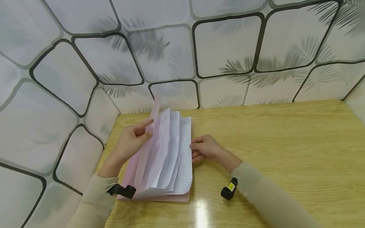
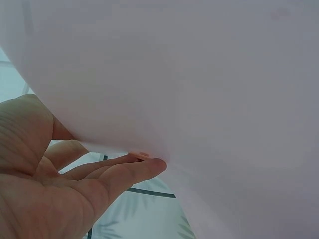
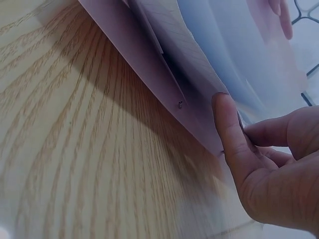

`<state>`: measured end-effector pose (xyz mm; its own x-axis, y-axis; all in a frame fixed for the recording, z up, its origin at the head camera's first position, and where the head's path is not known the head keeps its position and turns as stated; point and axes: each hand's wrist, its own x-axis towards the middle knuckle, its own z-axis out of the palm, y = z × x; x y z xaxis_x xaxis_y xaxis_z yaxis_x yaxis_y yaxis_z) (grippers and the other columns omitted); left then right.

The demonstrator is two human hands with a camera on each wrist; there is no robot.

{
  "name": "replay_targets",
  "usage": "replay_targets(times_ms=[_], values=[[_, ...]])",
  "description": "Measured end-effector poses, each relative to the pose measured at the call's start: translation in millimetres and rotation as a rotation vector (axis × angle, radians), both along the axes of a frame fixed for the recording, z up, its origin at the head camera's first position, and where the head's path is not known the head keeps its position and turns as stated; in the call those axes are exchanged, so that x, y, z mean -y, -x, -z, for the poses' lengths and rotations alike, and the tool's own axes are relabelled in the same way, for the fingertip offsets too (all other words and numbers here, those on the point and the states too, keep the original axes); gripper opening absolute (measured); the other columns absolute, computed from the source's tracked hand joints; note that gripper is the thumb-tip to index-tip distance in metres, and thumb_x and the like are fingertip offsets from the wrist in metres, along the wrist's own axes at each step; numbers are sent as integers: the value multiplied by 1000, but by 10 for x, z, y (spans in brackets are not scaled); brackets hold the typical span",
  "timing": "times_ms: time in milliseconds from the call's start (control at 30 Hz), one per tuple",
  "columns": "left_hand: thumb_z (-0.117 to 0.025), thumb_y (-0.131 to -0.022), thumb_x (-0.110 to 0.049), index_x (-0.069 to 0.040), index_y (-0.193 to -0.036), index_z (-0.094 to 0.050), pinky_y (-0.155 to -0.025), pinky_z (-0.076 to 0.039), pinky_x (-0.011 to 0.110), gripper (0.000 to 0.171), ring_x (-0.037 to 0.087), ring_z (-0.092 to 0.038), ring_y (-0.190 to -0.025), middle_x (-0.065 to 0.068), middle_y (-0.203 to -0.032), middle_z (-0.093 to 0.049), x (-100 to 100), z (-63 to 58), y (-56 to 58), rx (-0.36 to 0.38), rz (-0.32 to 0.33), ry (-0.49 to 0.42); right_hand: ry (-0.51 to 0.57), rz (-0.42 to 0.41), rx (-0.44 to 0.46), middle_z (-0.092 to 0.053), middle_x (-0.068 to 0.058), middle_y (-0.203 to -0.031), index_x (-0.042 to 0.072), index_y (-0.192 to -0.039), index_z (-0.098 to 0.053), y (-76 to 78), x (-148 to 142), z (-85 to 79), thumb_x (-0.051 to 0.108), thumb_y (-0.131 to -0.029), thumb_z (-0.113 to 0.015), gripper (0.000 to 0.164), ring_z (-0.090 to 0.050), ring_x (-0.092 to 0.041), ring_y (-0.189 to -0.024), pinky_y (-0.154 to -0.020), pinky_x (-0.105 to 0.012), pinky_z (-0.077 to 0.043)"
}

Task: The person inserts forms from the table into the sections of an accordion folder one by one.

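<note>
A pink-covered notebook (image 1: 182,166) with ruled white pages lies open on the table, several of its sheets fanned and raised. My left hand (image 1: 133,139) pinches the outer edge of a lifted pinkish sheet on the left side. In the left wrist view the thumb and fingers of that left hand (image 2: 94,184) meet at the edge of this pale sheet (image 2: 209,89), which fills most of the picture. At the notebook's right edge, my right hand (image 1: 207,147) holds page edges between thumb and fingers. The right wrist view shows the right hand (image 3: 264,164) gripping pages above the pink back cover (image 3: 134,64).
The notebook lies near the left end of a wood-grain table (image 1: 283,148). A patterned wall covering (image 1: 228,46) rises behind the table and along its left side. Black wrist cameras sit on the left wrist (image 1: 122,191) and right wrist (image 1: 229,189).
</note>
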<state>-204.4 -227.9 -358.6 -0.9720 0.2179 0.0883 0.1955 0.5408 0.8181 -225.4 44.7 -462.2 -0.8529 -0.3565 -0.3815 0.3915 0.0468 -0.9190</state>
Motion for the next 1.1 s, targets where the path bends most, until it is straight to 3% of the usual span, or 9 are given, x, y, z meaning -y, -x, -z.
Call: replay_targets(times_ms=[533, 1100], values=[[-66, -99, -6, -3, -146, -62, -81, -48, 16, 47, 19, -59, -104, 24, -139, -67, 4, 0, -17, 6, -10, 7, 26, 19, 5, -74, -12, -78, -16, -132, -59, 41, 163, 68, -1, -104, -56, 32, -71, -16, -61, -62, -34, -63], [-66, -100, -7, -1, -146, -62, -83, -48, 15, 46, 19, -59, -108, 23, -141, -65, 7, 6, -25, 3, -4, -1, 18, 21, -21, -73, -14, -71, -20, -135, -57, 20, 300, 20, -5, -104, -51, 35, -70, -13, -53, -58, -31, -61]])
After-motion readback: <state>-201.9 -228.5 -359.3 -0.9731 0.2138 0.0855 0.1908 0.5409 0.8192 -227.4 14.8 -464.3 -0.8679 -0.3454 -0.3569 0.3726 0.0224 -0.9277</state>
